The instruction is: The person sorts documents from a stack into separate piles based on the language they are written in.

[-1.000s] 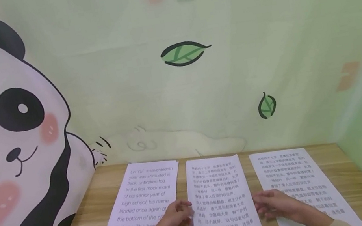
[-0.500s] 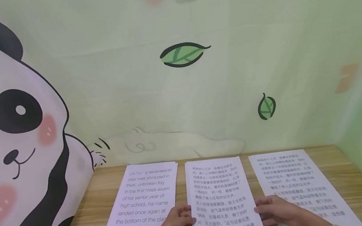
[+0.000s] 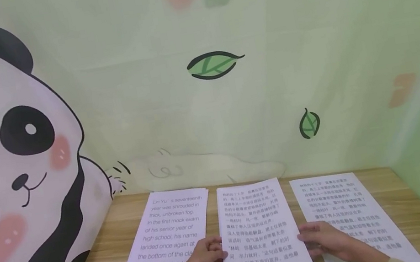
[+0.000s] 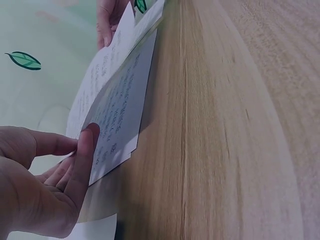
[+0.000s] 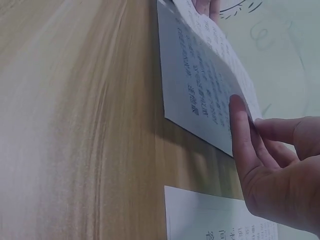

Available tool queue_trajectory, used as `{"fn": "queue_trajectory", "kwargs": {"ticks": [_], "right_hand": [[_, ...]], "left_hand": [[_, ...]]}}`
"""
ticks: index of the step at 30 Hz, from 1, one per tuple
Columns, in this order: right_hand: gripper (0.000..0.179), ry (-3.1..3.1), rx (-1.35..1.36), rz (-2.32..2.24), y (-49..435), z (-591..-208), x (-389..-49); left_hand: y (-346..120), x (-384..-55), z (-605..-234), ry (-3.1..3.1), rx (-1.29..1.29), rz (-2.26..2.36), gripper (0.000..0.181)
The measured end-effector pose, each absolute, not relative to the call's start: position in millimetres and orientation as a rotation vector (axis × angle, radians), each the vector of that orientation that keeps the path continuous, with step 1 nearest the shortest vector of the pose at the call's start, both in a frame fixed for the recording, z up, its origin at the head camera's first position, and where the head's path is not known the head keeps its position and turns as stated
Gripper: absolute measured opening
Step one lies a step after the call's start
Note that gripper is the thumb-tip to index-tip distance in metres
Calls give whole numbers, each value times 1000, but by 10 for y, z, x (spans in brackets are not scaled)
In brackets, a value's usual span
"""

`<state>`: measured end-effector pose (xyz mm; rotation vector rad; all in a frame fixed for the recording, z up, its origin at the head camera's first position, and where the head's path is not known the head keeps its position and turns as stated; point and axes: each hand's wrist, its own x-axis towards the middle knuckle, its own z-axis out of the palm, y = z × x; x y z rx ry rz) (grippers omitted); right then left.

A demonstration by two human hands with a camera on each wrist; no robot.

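A white sheet of paper point(image 3: 256, 230) printed with Chinese text is held by both hands over the middle paper stack. My left hand point(image 3: 208, 257) pinches its left edge, thumb above and fingers below. At the opposite edge, my right hand point(image 3: 329, 240) pinches it likewise. Both wrist views show the held sheet bowed up, apart from a printed lower sheet point(image 5: 182, 75) under it. In the left wrist view that lower sheet point(image 4: 120, 107) lies close to the table, and the fingertips reach between the two layers.
A stack of English-printed sheets point(image 3: 169, 235) lies left, partly behind the left forearm. Another Chinese-printed sheet point(image 3: 335, 195) lies right, partly under the right hand. All rest on a wooden table point(image 3: 404, 196) against a green panda-patterned backdrop point(image 3: 137, 92).
Both hands have closed from beside the middle stack onto its top sheet's side edges. That sheet's near edge has risen and shifted slightly right off the sheets below.
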<state>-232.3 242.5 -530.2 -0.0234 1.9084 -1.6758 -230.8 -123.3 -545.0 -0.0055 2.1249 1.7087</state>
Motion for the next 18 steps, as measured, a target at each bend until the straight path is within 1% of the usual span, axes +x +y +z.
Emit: {"fn": "queue_trajectory", "kwargs": {"ticks": [7, 13, 18], "right_hand": [[65, 1991, 90, -1636, 2397, -5219, -2317], [59, 2048, 102, -1628, 2378, -5203, -2313], [65, 2105, 158, -1623, 2408, -5173, -2281]], "left_hand": [[-1238, -2286, -5400, 2141, -8, 1715, 47], [-1243, -2252, -5387, 2147, 32, 1753, 49], [-1205, -2213, -5338, 2113, 52, 1770, 49]]}}
